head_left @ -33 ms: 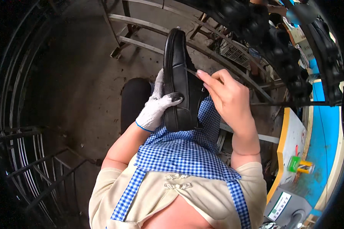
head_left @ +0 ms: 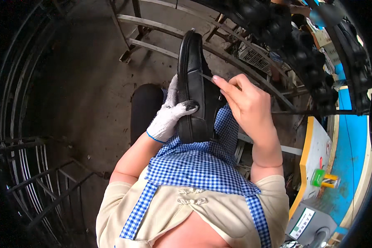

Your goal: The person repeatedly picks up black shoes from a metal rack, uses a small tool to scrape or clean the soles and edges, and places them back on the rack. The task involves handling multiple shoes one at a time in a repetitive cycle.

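A black leather shoe [head_left: 196,91] lies on its side above my lap, toe pointing away and sole edge to the left. My left hand [head_left: 169,113], in a white knit glove with a dark thumb tip, is closed round the sole, its thumb pressing the shoe's side near the heel. Bare, my right hand [head_left: 247,99] pinches a thin, pointed dark tool [head_left: 206,77] between thumb and fingers. The tool's tip meets a seam on the shoe's upper; its exact kind is hard to make out.
Metal rack bars [head_left: 157,25] stand beyond the shoe. Rows of black shoes [head_left: 277,29] hang at upper right. To the right, a blue-topped bench [head_left: 349,144] carries a green-and-yellow roll-shaped item [head_left: 324,179] and a grey machine [head_left: 312,225]. Another metal frame [head_left: 53,186] is at lower left.
The shoe and my right hand have shifted very slightly to the right. Both grips and the tool tip's place on the seam look the same.
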`<state>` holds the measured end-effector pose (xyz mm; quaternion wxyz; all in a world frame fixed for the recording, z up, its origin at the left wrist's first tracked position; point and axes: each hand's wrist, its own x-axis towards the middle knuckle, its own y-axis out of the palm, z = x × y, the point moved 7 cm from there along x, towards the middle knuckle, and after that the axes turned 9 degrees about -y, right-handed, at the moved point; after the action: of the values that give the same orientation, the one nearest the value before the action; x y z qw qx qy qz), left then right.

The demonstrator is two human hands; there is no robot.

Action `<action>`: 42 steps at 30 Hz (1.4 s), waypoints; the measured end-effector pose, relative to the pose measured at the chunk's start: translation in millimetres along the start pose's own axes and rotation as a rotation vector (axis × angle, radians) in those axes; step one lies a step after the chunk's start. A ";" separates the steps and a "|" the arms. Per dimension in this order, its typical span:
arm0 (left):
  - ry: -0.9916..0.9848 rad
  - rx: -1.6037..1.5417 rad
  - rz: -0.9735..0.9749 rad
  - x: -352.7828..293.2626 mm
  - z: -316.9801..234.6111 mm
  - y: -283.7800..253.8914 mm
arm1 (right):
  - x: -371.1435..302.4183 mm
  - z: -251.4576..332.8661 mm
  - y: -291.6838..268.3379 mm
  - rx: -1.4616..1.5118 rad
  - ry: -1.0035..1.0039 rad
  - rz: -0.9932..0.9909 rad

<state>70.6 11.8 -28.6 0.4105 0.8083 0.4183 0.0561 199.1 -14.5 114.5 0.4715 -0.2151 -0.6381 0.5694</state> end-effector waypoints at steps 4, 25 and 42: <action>-0.043 -0.009 -0.005 -1.5 3.3 3.1 | 1.7 1.6 -5.3 -0.118 -0.045 0.020; -0.214 -0.031 0.084 5.8 14.6 5.6 | 16.9 -50.0 17.6 0.392 -0.134 0.102; -0.213 0.076 0.040 16.7 18.4 0.6 | -0.1 -55.4 21.0 0.554 -0.079 0.073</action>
<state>89.7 12.4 -44.5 0.4203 0.8329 0.3580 -0.0378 240.6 19.9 89.7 0.4661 -0.0786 -0.4679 0.7468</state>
